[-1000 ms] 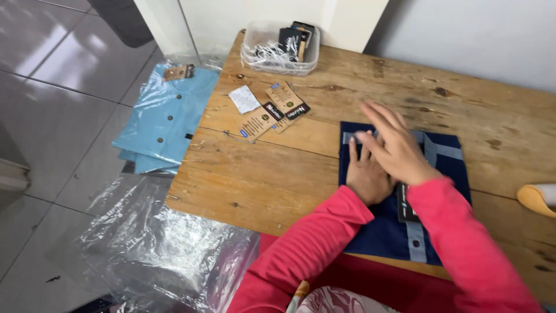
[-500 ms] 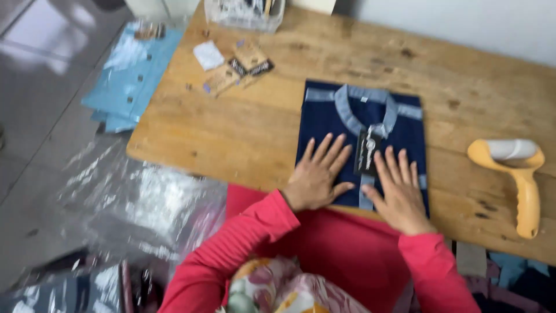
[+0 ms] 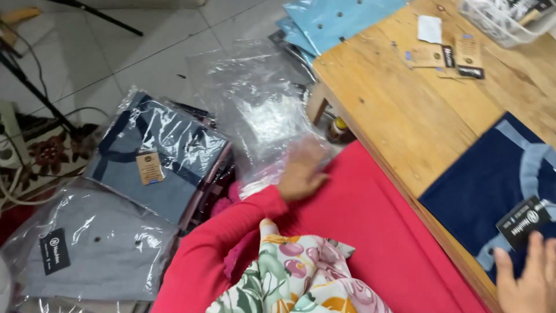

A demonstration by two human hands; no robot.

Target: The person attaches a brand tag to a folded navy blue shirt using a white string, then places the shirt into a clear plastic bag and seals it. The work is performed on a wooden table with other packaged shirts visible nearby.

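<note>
Now your left hand [image 3: 301, 174], open, reaches for clear bag [image 3: 260, 116]; right hand [image 3: 530, 281] flat on navy shirt [image 3: 480, 185]. Next: pinch bag w/ care.

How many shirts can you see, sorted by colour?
Navy shirt on the table: 1
Light blue shirts in bags on the floor: at least 1
Bagged blue-grey shirt: 1
Bagged grey shirt: 1
Total: at least 4

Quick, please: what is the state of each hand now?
Left hand: blurred, at the empty clear plastic bag; grip cannot be told.
Right hand: open, on folded navy shirt.
</note>
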